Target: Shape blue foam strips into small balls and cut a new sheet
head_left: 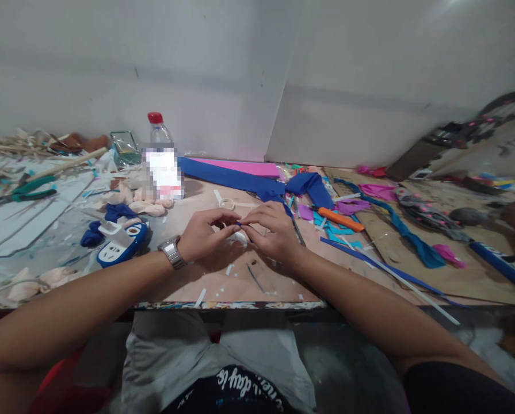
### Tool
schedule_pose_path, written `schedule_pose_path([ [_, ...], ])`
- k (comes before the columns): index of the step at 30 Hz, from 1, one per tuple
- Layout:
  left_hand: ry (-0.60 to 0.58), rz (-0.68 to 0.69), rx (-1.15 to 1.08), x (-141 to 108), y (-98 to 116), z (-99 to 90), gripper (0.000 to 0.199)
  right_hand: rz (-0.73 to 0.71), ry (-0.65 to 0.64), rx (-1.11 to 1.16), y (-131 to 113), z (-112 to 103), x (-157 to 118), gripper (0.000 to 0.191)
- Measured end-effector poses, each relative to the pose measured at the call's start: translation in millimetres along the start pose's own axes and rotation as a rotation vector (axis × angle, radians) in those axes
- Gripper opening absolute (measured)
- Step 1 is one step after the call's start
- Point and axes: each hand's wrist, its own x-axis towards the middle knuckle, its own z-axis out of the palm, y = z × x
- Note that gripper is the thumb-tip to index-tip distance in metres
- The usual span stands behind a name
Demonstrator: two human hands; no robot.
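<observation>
Both hands meet above the middle of the table (188, 287). My left hand (206, 236), with a metal watch (173, 253) at its wrist, has its thumb and fingertips pinched together. My right hand (274, 233) pinches at the same spot, fingertips touching those of the left. Between them shows a tiny dark blue piece (239, 225), too small to make out well. Just below the fingertips is something white (239, 238). A pale ring, perhaps a tape roll (227, 204), lies behind the hands.
A blue and white power strip (125, 246) and green-handled pliers (33, 188) are at the left, a red-capped bottle (160, 132) behind. Blue fabric (227, 175) lies at the back. An orange cutter (341, 219) and teal strip (406, 230) are at the right.
</observation>
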Motion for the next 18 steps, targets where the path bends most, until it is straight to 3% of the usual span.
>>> schedule_pose_path([
  [18, 0.062, 0.018, 0.028, -1.2, 6.6, 0.7, 0.019, -0.011, -0.024, -0.004, -2.1, 0.0, -1.1, 0.004],
])
